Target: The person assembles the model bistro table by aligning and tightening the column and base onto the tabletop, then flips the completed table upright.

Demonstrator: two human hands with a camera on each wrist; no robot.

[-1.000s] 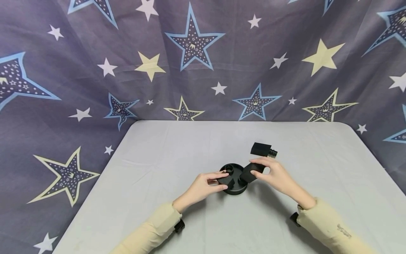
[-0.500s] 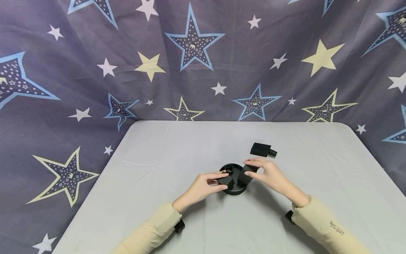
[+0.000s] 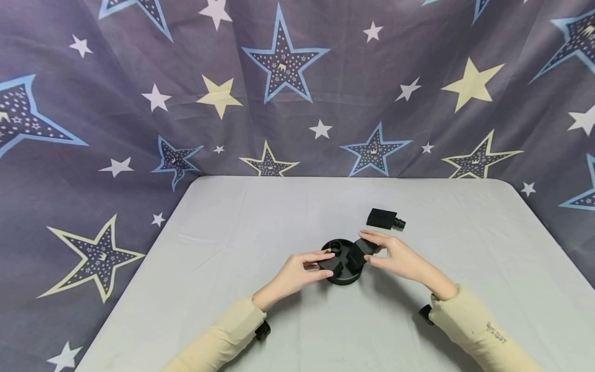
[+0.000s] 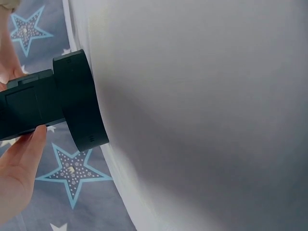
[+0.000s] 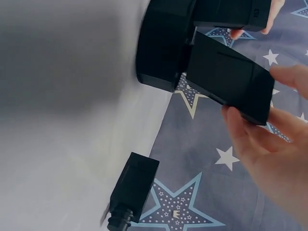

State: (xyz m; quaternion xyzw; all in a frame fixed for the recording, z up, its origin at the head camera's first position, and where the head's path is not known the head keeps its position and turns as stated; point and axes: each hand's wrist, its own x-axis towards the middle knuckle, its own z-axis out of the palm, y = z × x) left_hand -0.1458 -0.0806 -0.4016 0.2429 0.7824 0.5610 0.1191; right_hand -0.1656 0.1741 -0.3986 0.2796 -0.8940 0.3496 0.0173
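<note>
Lettering on the right sleeve and marks on a black block and round base seem illegible.

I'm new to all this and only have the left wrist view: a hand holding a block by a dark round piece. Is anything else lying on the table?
Observer: Yes. In the head view, a loose black block with a ribbed neck lies just beyond the right grip.
Visitor: Interesting! And what would I notice from above?
Observer: The round base has a small ring inside its rim, toward the far side.
Visitor: What about from the other wrist?
Observer: That view shows the right grip pinching a tilted block, slanted relative to its neighbouring block.
</note>
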